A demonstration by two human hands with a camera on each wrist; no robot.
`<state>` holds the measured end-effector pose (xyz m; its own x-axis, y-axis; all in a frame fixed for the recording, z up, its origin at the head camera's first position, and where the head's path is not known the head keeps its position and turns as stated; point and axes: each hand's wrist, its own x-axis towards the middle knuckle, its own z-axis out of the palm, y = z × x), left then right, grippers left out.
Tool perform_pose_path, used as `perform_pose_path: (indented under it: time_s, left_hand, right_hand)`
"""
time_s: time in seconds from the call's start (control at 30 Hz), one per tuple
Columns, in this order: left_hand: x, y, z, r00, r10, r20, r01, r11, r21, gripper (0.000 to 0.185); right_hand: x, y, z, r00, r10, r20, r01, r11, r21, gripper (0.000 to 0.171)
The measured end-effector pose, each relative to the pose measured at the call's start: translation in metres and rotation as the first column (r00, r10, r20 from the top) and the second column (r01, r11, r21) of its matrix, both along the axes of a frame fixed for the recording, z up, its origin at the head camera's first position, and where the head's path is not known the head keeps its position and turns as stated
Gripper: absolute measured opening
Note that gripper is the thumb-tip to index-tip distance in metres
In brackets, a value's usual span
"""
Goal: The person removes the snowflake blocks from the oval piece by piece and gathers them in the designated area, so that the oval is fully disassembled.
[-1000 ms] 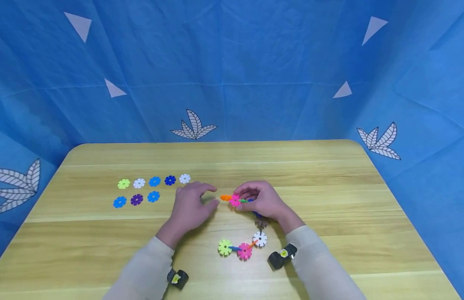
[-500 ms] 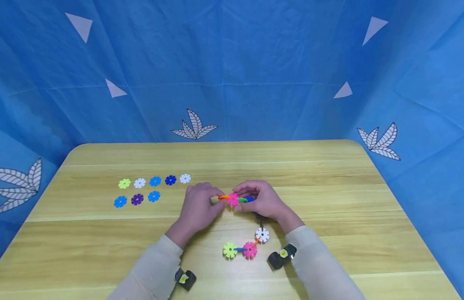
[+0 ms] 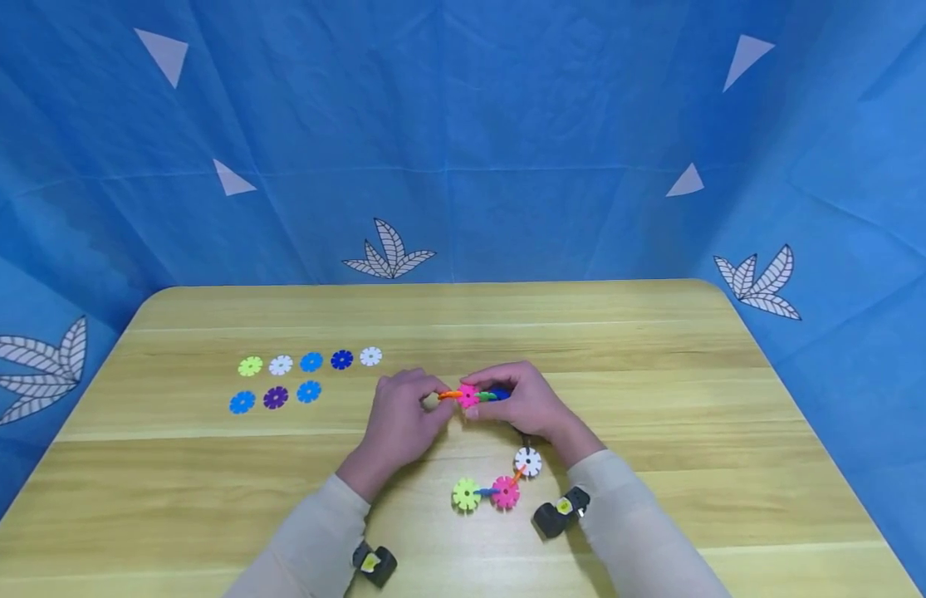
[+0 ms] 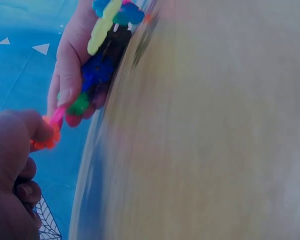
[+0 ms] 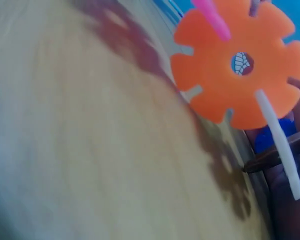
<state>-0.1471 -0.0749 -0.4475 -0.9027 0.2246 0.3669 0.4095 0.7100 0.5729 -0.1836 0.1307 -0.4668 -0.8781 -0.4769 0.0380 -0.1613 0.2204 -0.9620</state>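
A chain of notched interlocking plastic discs runs between and below my hands. In the head view my left hand [image 3: 403, 419] pinches the orange disc [image 3: 449, 394] at the chain's upper end between thumb and finger. My right hand [image 3: 531, 403] holds the pink disc [image 3: 468, 396] slotted into it, with a green disc [image 3: 487, 397] and a dark blue disc [image 3: 500, 394] behind, partly covered by the fingers. From there the chain hangs down to a white disc [image 3: 528, 462], a second pink disc [image 3: 506, 493] and a yellow-green disc [image 3: 466, 494]. The right wrist view shows an orange disc [image 5: 215, 85] up close.
Loose discs lie in two rows on the wooden table [image 3: 657, 349] at the left, among them a purple disc [image 3: 276, 398] and a white disc [image 3: 370, 356]. A blue patterned cloth [image 3: 507, 124] hangs behind the table.
My left hand has moved right and taken hold of the orange disc. The chain's lower end has swung a little right and up. My right hand has barely moved.
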Motion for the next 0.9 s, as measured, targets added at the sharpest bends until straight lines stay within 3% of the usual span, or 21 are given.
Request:
perform_pose_path:
  time_s: [0.27, 0.47, 0.6, 0.7, 0.9]
  left_hand:
    - [-0.001, -0.006, -0.001, 0.997, 0.009, -0.082, -0.012, 0.999, -0.042, 0.004]
    - [-0.005, -0.027, 0.003, 0.985, 0.092, -0.148, -0.084, 0.995, 0.059, 0.008]
    - [-0.004, -0.046, 0.002, 0.991, 0.129, -0.045, -0.126, 0.99, 0.055, 0.01]
    - [-0.002, -0.059, -0.001, 0.982, 0.179, 0.054, -0.182, 0.982, 0.058, 0.01]
    - [-0.001, -0.083, -0.004, 0.964, 0.239, 0.112, -0.246, 0.968, 0.047, 0.011]
  right_hand:
    - [-0.001, -0.004, -0.007, 0.999, -0.003, -0.036, 0.002, 1.0, -0.004, 0.035]
    - [0.0, -0.002, -0.004, 0.998, -0.057, -0.029, 0.059, 0.997, 0.043, 0.034]
    - [0.001, 0.0, -0.002, 0.998, -0.066, -0.025, 0.067, 0.997, 0.041, 0.034]
    - [0.001, 0.0, -0.002, 0.998, -0.05, -0.027, 0.051, 0.998, 0.048, 0.035]
    - [0.002, 0.0, -0.003, 0.998, -0.056, -0.02, 0.057, 0.997, 0.057, 0.034]
